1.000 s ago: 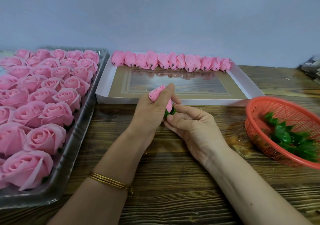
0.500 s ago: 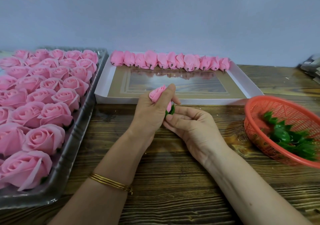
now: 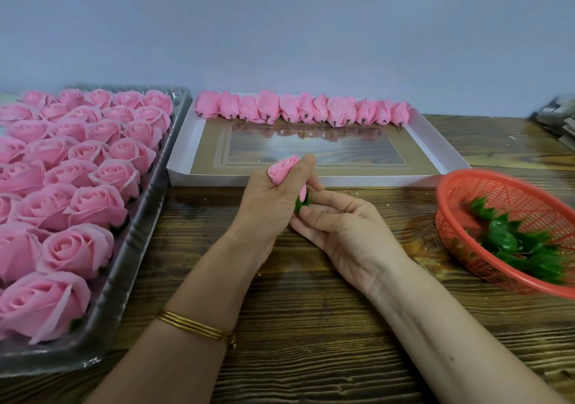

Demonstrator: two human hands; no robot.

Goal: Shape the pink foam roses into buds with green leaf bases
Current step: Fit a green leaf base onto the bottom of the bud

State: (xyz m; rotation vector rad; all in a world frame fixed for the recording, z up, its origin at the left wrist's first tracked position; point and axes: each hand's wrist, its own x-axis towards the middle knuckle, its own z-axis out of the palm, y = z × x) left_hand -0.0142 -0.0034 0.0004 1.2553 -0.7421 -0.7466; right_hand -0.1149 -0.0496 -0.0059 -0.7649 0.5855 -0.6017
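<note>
Head view: the left hand [image 3: 267, 204] wraps curled fingers [image 3: 297, 175] round a soft pink foam rose [image 3: 283, 169], squeezed to a tapered bud above the grained wooden desk [image 3: 311, 326]. The right hand [image 3: 345, 232] pinches the jagged green leaf base [image 3: 302, 202] at its underside. At left a clear ribbed plastic tray [image 3: 140, 248] holds layered open roses [image 3: 77, 248]; behind, a shallow white box [image 3: 435, 151] carries a row of finished buds [image 3: 301, 111]; at right an orange mesh basket [image 3: 466, 186] holds glossy spare leaves [image 3: 513, 245].

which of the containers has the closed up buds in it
The white box in the middle: a row of closed buds lines its far edge. The clear tray holds open roses, and the red basket holds green leaf bases.
</note>
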